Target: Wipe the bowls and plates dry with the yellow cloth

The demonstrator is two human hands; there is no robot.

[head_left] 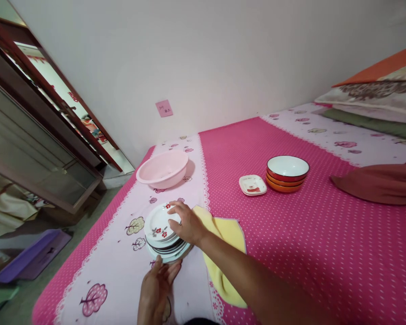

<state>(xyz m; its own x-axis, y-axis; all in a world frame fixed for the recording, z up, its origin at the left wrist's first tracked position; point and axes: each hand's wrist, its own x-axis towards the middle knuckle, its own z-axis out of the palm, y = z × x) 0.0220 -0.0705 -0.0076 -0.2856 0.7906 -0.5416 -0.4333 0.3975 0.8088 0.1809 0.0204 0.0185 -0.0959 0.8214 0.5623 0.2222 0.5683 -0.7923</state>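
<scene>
A stack of plates rests on the pale strip of the bedspread; the white top plate has red flowers, and dark-rimmed and pale green plates show below. At the stack's near edge, my left hand is closed on the lower rim, thumb uppermost. My right hand reaches over the right side, its thumb and a finger bent onto the top plate and its other fingers partly hidden. Under my right forearm lies a yellow cloth, partly covered.
Behind the plates stands a pink basin. To the right are small square dishes and stacked red and orange bowls. A dark red cloth and piled bedding lie farther right. The bed's edge drops to the floor at left.
</scene>
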